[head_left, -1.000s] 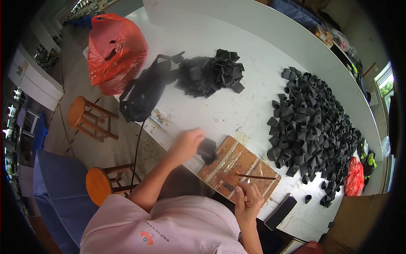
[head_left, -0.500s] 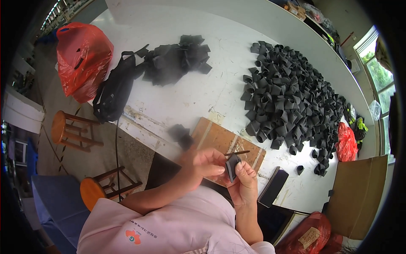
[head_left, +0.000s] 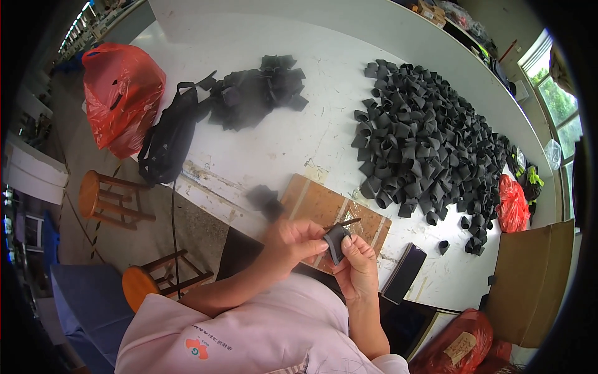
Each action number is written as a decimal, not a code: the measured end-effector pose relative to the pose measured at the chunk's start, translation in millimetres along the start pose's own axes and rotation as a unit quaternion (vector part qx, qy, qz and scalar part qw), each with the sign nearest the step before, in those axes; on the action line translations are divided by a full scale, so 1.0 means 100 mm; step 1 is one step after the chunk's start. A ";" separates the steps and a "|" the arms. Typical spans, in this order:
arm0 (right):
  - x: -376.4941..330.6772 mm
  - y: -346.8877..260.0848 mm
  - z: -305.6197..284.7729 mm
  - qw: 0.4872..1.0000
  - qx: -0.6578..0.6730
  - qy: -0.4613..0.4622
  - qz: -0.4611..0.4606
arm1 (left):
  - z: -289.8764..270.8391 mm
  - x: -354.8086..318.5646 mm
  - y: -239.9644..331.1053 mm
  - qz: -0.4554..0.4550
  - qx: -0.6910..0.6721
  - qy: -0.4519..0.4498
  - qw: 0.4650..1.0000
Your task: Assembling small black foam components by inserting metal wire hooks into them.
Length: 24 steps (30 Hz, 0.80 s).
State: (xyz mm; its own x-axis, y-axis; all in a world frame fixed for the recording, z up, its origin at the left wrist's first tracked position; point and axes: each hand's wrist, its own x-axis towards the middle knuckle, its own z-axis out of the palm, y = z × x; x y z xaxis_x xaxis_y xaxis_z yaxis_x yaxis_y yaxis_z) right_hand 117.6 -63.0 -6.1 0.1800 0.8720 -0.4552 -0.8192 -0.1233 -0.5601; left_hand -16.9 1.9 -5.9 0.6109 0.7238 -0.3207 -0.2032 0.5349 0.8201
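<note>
Both hands are at the front edge of the white table, close to my body. Between them is a small folded piece of black fabric (head_left: 336, 242), curved into a loop. My left hand (head_left: 298, 239) pinches its left edge between thumb and fingers. My right hand (head_left: 357, 259) grips its right side, thumb on top. A thin, dark, pointed tool (head_left: 349, 222) shows just beyond the fabric; whether a hand holds it, I cannot tell. Beneath them lies a brown board (head_left: 308, 198) with pale strips of tape.
A large heap of black fabric loops (head_left: 423, 131) covers the right of the table. Flat black pieces (head_left: 255, 93) lie at the far left, a few more (head_left: 264, 201) left of the board. A black bag (head_left: 168, 140), a red plastic bag (head_left: 124, 93) and a dark long case (head_left: 403, 273) surround the workspace.
The black fabric piece has turned between my fingers, showing more of its broad face and curved edge. Both hands keep hold of it and have barely shifted. The view has tilted slightly.
</note>
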 end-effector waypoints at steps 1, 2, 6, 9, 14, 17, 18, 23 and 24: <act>0.01 0.00 0.00 1.000 0.000 0.005 -0.002 | -0.01 0.01 0.00 0.008 0.000 -0.003 1.000; 0.02 0.00 0.01 1.000 0.000 0.009 -0.004 | -0.02 0.02 0.00 0.016 0.000 -0.005 1.000; -0.02 0.05 -0.06 0.805 -0.528 0.080 -0.259 | 0.03 0.00 -0.02 0.107 0.168 0.061 0.978; -0.10 -0.01 0.09 0.700 -0.568 0.054 -0.430 | 0.10 0.00 0.00 0.172 0.300 0.039 0.937; -0.06 0.06 0.05 0.648 -0.581 0.023 -0.493 | 0.24 0.00 -0.15 0.379 0.439 0.113 0.807; -0.02 0.13 0.06 0.525 -0.672 0.034 -0.521 | 0.27 -0.03 -0.23 0.329 0.377 0.159 0.851; -0.01 0.16 0.02 0.547 -0.658 0.064 -0.514 | 0.28 -0.03 -0.22 0.268 0.292 0.170 0.902; -0.02 0.02 -0.07 0.938 -0.255 0.027 -0.232 | 0.12 0.01 -0.03 -0.043 -0.247 -0.150 0.956; -0.04 -0.05 0.02 0.979 -0.132 0.004 -0.154 | 0.11 0.02 0.03 -0.055 -0.251 -0.153 0.954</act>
State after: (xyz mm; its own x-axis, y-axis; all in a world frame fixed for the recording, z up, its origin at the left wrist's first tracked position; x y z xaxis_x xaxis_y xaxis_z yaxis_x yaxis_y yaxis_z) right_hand 120.1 -64.8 -0.2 0.4021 0.8834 -0.2406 -0.5558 0.0267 -0.8309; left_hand -8.1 -0.3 0.9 0.8285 0.5318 -0.1755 -0.4192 0.7967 0.4354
